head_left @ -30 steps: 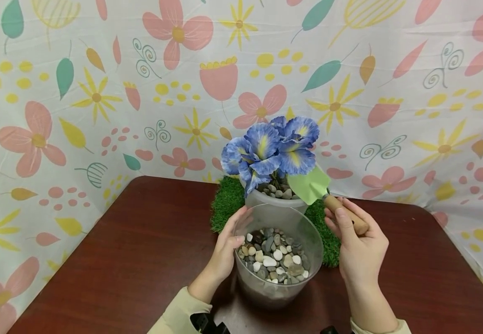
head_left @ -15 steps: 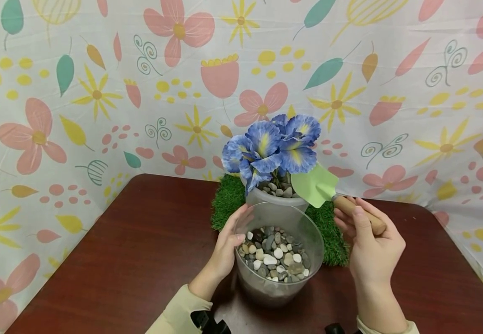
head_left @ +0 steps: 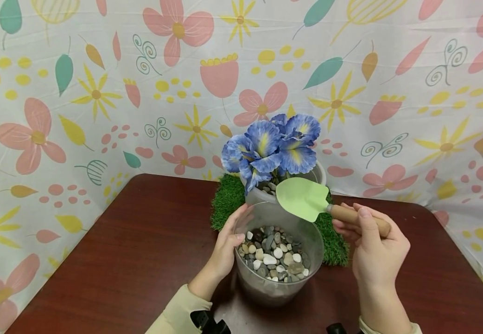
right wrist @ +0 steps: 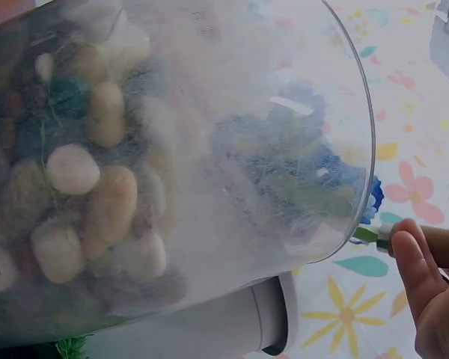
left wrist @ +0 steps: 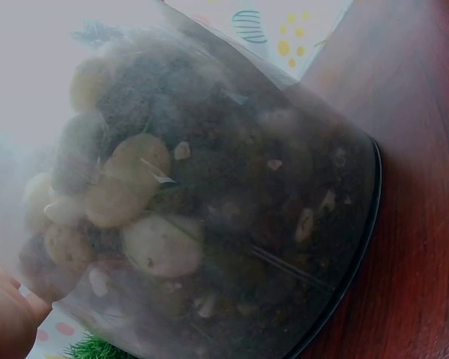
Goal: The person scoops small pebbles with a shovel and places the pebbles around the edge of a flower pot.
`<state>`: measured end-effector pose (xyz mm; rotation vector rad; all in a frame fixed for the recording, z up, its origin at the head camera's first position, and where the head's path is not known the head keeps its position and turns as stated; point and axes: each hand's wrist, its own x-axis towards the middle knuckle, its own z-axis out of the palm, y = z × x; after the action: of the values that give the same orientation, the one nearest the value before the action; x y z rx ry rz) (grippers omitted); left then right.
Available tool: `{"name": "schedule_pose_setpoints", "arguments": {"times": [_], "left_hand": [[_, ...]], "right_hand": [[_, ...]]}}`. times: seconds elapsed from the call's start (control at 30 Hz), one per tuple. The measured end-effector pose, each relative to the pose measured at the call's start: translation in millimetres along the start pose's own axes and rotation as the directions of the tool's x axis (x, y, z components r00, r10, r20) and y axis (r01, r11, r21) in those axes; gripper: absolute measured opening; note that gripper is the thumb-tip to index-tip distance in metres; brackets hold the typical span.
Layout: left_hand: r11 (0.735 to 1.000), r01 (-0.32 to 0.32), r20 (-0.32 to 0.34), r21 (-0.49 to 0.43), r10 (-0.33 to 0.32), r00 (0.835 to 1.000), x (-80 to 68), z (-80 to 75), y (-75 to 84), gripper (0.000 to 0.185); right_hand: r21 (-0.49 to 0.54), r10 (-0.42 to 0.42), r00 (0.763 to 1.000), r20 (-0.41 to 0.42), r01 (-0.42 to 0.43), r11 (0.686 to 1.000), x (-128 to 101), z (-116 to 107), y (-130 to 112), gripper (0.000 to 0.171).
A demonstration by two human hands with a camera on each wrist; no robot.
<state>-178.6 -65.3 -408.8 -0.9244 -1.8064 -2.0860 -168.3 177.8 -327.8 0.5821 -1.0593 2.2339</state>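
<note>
A clear plastic tub (head_left: 308, 234) (left wrist: 344, 194) (right wrist: 232, 187) of mixed pebbles (head_left: 272, 254) over dark soil stands on the table near me. My left hand (head_left: 226, 248) holds its left wall, fingers curled round the side. My right hand (head_left: 371, 241) (right wrist: 426, 288) grips the wooden handle (head_left: 356, 217) of a small trowel; its light green blade (head_left: 301, 199) hangs level over the tub's far rim. Behind stands a pale pot (head_left: 318, 174) of pebbles with blue artificial flowers (head_left: 272, 146).
The flower pot sits on a square of green fake grass (head_left: 226, 199). The dark red-brown table (head_left: 141, 250) is ringed by a floral cloth backdrop (head_left: 99, 93) at back and sides, close on the right.
My right hand has swung the trowel blade down and to the left, from beside the flower pot to above the tub's far rim. The left hand has stayed on the tub.
</note>
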Motion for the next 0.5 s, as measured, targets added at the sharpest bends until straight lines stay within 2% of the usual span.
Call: {"name": "schedule_pose_setpoints", "arguments": {"times": [0.13,0.3,0.5], "left_hand": [[1.0,0.001,0.0,0.004,-0.001,1.0,-0.3,-0.1,0.3,0.059],[1.0,0.004,0.004,0.007,-0.004,1.0,-0.3,-0.4,-0.2,0.059],[1.0,0.015,0.007,0.022,-0.015,1.0,-0.7,-1.4,-1.0,0.059]], "right_hand": [[-0.009,-0.01,1.0,0.024,0.011,1.0,-1.3,-0.1,-0.1,0.021],[-0.047,0.016,0.998,0.055,-0.014,0.999,-3.2,0.3,0.2,0.02],[-0.214,0.079,0.996,0.051,-0.066,0.975,-4.8,0.8,-2.1,0.02]]}}
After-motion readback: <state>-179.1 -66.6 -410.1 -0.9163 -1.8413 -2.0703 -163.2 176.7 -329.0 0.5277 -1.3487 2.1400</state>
